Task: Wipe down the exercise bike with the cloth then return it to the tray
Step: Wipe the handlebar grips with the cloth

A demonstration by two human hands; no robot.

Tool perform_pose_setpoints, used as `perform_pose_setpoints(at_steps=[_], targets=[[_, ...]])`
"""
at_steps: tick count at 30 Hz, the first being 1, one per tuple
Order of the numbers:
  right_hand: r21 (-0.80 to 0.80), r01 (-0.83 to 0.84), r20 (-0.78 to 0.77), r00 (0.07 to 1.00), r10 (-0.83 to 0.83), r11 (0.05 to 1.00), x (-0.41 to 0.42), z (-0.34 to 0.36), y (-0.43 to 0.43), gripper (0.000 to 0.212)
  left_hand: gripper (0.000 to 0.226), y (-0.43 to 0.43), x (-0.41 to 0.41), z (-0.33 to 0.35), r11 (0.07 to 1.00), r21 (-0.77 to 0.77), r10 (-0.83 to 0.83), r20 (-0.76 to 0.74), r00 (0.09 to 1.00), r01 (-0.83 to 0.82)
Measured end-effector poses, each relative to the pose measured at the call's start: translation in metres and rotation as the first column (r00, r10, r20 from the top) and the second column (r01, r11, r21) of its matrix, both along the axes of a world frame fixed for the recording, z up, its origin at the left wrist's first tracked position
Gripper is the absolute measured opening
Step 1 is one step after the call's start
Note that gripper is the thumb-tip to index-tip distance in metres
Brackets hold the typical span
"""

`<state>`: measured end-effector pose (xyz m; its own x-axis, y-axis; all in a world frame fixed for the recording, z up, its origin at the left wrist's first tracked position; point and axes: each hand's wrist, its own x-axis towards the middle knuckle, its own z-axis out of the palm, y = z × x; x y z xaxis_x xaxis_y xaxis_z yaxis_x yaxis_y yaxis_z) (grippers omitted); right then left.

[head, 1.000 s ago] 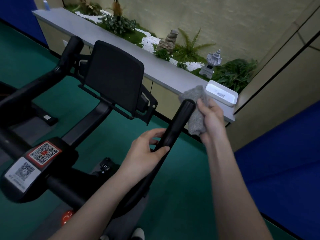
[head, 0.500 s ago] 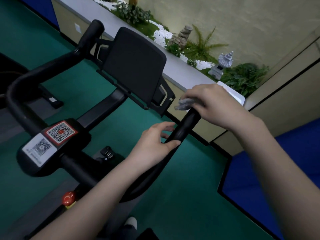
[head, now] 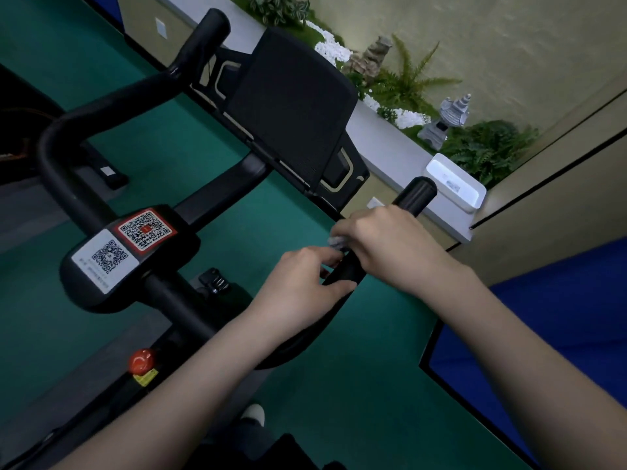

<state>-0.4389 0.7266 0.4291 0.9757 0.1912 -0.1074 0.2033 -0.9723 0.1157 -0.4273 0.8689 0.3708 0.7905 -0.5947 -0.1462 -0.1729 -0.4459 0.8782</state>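
The black exercise bike (head: 163, 300) fills the left and middle, with its dark screen (head: 288, 106) tilted up. My right hand (head: 390, 245) wraps the grey cloth (head: 337, 241) around the right handlebar (head: 415, 193), a short way below its tip; only a small fold of cloth shows under my fingers. Just below it, my left hand (head: 302, 286) grips the same bar. The white tray (head: 456, 184) sits on the grey ledge (head: 390, 154) beyond the bar's tip.
Two QR-code stickers (head: 124, 244) sit on the bike's stem, and a red knob (head: 141, 361) lies lower on the frame. Plants and small stone lanterns (head: 444, 120) line the ledge. Green floor lies below, with a blue mat (head: 559, 334) at the right.
My right hand has slid the cloth from the bar's tip down the handlebar towards my left hand. The bar's end is now bare. The view has shifted right.
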Motion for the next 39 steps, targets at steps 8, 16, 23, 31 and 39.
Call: perform_pose_setpoints(at_steps=[8,16,23,31,39], targets=[[0.111,0.005,0.04,0.999,-0.01,0.994,-0.012,-0.006,-0.002,0.03,0.033,0.003,-0.002,0.001,1.0,-0.02,-0.003,0.04,0.999,0.004],[0.46,0.028,0.263,0.95,-0.167,0.887,-0.035,-0.012,-0.002,0.026,0.035,0.006,0.0,0.0,1.0,-0.006,-0.023,-0.002,1.0,0.023],[0.516,0.018,0.267,0.947,-0.181,0.856,-0.035,-0.025,0.007,0.021,0.026,0.015,0.002,-0.002,0.999,-0.026,-0.021,-0.027,0.999,0.02],[0.516,-0.021,0.378,0.903,-0.205,0.856,-0.038,-0.026,0.011,0.019,0.029,0.017,0.004,-0.006,0.999,-0.032,-0.017,-0.011,1.0,0.016],[0.969,-0.069,0.228,0.621,-0.75,0.237,-0.067,-0.01,-0.02,0.023,0.047,0.007,0.006,-0.006,0.998,-0.065,-0.004,0.004,1.0,0.004]])
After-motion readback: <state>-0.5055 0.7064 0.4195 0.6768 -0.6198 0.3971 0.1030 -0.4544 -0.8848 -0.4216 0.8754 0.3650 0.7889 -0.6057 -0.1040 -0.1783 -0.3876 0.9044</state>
